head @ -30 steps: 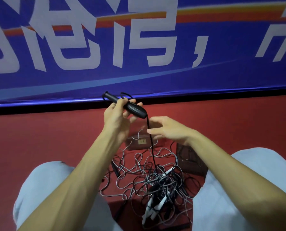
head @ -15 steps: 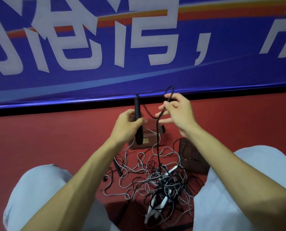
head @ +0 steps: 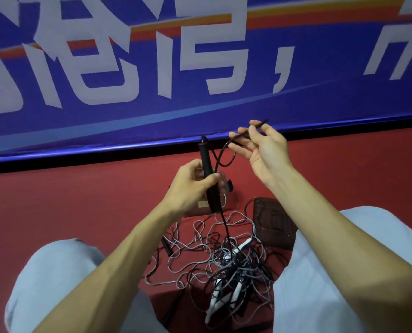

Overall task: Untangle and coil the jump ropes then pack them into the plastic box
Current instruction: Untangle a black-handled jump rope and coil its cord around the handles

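My left hand (head: 192,186) grips a black jump-rope handle (head: 208,174) held almost upright. Its black cord (head: 224,222) runs down into a tangled pile of grey and black ropes (head: 224,263) with white handles (head: 224,294) on the red floor between my knees. My right hand (head: 263,150) is raised to the right of the handle and holds a loop of the same black cord between thumb and fingers. A brown transparent plastic box (head: 273,222) lies just right of the pile, behind my right forearm.
A small brownish box or lid (head: 200,207) lies on the floor behind my left hand. A blue banner (head: 200,80) with large white characters stands along the far edge of the red floor (head: 68,207). My two knees in light trousers flank the pile.
My right hand has risen and moved right, drawing the cord loop out wider. The left hand has kept the handle upright and has shifted slightly.
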### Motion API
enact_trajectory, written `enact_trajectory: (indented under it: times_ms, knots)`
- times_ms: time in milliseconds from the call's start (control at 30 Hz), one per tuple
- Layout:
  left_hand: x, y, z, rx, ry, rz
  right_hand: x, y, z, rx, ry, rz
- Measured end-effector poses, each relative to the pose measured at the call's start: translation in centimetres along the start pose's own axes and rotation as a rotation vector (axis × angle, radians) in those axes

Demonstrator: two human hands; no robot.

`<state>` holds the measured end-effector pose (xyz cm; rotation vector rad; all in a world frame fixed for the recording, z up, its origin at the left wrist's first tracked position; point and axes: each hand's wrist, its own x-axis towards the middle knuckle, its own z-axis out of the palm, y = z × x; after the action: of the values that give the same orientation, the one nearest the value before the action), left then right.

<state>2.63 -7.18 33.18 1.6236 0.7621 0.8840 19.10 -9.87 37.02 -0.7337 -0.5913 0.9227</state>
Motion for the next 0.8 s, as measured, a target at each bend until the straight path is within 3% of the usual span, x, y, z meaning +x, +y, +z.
enact_trajectory:
  times_ms: [133,267,400,567,700,800]
  knots:
    - [-0.3,0.9,0.2,-0.196,0.086,-0.056,0.2,0.5,-0.2,-0.087,0.022,0.083]
    - [0.2,2.0,-0.3,-0.361,0.225,-0.059,-0.3,1.6,-0.4,-0.498,-0.089,0.178]
    - [0.6,2.8,-1.3,-0.585,0.283,-0.047,-0.6,2.5,-0.4,-0.814,-0.201,0.129]
    - [0.9,3.8,-3.1,-0.930,0.297,-0.029,-1.0,3.3,-0.6,-0.975,-0.460,0.256]
    - [0.9,3.8,-4.4,-0.990,0.363,0.020,-1.5,3.9,-0.7,-0.987,-0.679,0.369]
    - [1.1,3.3,-4.6,-0.975,0.426,0.000,-1.7,4.3,-0.7,-1.121,-0.662,0.237]
